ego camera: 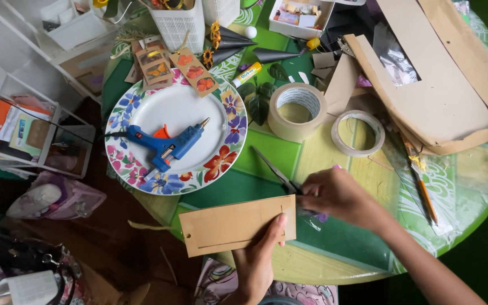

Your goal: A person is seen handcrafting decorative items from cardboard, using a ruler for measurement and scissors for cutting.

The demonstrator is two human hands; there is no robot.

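Note:
My left hand [258, 257] holds a brown cardboard rectangle [232, 225] by its lower right edge, thumb on top, over the near rim of the round table. My right hand [337, 195] grips scissors [275, 169] by the handles at the card's right end; the blades point up and left across the green tabletop. A thin cut line runs along the card's lower part.
A flowered plate [221, 121] carries a blue glue gun [165, 144]. Two tape rolls, one brown [296, 110] and one clear [358, 133], lie behind my hands. Large cardboard sheets [436, 85] fill the right. White baskets [179, 22], small floral cards [196, 73] and black cones [238, 42] stand at the back.

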